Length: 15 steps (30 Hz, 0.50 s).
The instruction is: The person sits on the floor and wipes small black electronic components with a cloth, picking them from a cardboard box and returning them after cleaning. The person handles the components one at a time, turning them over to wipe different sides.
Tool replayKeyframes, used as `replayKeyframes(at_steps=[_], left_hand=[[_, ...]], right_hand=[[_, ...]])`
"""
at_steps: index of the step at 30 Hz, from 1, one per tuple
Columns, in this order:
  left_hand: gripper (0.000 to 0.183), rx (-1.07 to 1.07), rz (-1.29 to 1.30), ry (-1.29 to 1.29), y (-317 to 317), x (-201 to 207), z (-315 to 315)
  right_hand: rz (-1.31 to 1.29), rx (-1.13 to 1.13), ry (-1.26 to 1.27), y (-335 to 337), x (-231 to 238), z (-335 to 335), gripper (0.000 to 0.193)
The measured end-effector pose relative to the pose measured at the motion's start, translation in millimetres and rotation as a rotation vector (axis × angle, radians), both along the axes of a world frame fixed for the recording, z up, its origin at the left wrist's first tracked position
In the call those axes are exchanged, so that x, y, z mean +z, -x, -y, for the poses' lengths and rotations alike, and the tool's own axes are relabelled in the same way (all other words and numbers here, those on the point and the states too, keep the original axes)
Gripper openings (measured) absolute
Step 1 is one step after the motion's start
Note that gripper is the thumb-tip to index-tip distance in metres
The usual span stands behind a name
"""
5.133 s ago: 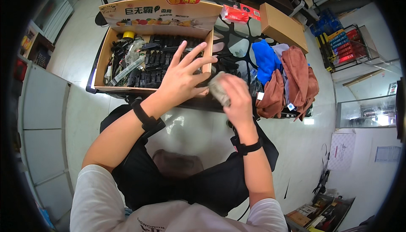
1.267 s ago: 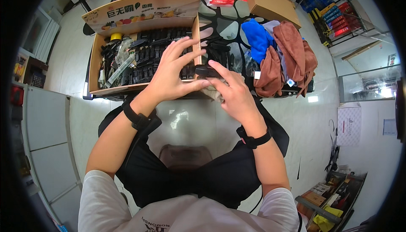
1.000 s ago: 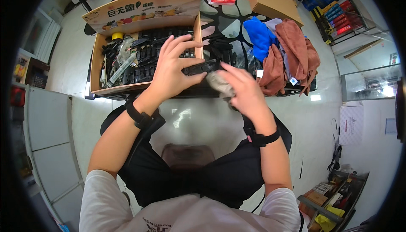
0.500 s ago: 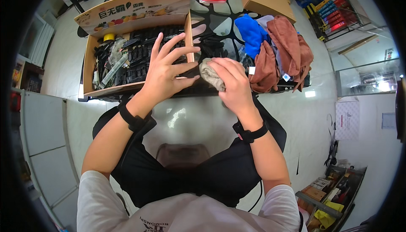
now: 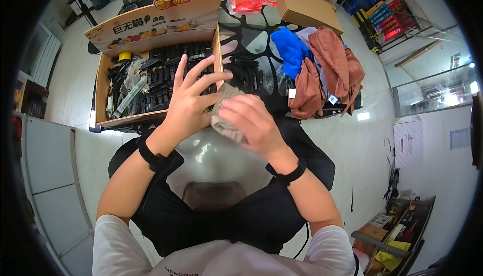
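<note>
The right hand [image 5: 249, 122] is curled around a folded grey-beige cloth [image 5: 224, 117], gripping it above the person's lap, just in front of the table edge. The left hand [image 5: 188, 100] has its fingers spread wide, palm against the cloth's left side; whether it holds anything underneath cannot be determined. Behind the hands, an open cardboard box [image 5: 103, 95] contains black parts.
</note>
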State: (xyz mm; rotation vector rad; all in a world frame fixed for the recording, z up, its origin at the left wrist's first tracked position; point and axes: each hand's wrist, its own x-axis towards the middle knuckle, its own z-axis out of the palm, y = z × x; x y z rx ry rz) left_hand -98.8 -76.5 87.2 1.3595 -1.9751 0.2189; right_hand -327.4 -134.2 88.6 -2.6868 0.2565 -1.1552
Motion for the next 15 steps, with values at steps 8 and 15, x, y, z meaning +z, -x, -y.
replayKeyframes(at_steps=[8,15], left_hand=[[0.043,0.082,-0.149,-0.002,-19,1,4],[0.049,-0.134,-0.177,-0.085,-15,-3,5]], right_hand=[[-0.31,-0.195,-0.151,28,-4,32,0.064],[-0.334,-0.084,-0.263,14,-6,6,0.063]])
